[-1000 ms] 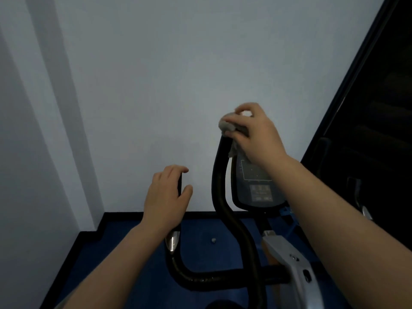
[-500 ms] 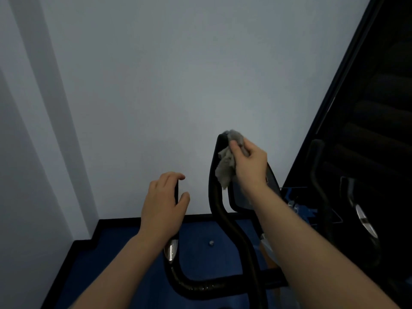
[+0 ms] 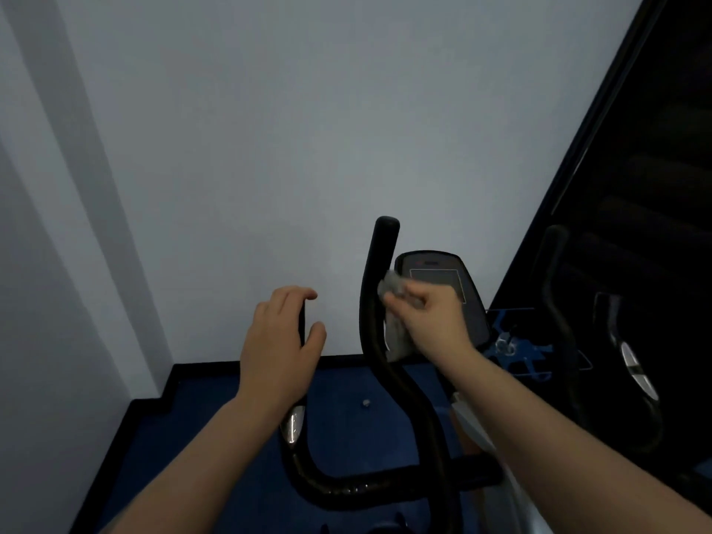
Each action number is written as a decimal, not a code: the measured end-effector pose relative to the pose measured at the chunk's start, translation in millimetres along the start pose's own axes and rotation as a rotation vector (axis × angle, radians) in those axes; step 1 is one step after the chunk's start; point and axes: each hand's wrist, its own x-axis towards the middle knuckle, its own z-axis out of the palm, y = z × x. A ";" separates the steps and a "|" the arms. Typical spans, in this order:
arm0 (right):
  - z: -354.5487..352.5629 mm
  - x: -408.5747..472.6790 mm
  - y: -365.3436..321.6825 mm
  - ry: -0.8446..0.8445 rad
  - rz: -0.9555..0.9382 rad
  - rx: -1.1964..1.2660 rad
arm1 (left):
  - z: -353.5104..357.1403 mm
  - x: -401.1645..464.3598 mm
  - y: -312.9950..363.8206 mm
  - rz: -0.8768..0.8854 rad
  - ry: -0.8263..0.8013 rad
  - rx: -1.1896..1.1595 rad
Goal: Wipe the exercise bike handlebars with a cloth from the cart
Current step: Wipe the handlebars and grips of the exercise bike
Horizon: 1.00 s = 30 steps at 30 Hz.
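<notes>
Right hand bunches grey cloth against right handlebar for wiping; left hand grips left handlebar, apparently steadying.

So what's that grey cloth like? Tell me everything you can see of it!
The cloth is a small grey rag, soft and crumpled, a bit blurred. The right hand bunches it up, with one end poking out above the fingers and the other hanging below. It is pressed against the right side of the black right handlebar, partway down from the bar's top end, just in front of the bike's console. Nothing else touches it.
</notes>
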 end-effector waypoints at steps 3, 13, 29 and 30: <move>-24.2 -15.2 0.2 -0.212 0.022 -0.187 | 0.5 -1.6 -0.4 0.005 -0.001 -0.003; 9.4 48.9 -52.9 -0.002 -0.900 -1.265 | -4.4 -0.1 -1.4 0.019 -0.032 -0.004; 21.4 -4.8 -15.9 -0.153 -0.518 -0.674 | -5.0 0.5 -2.1 0.002 -0.049 -0.039; 25.6 -12.8 -10.8 -0.116 -0.484 -0.664 | -5.2 0.7 -2.4 0.013 -0.052 -0.037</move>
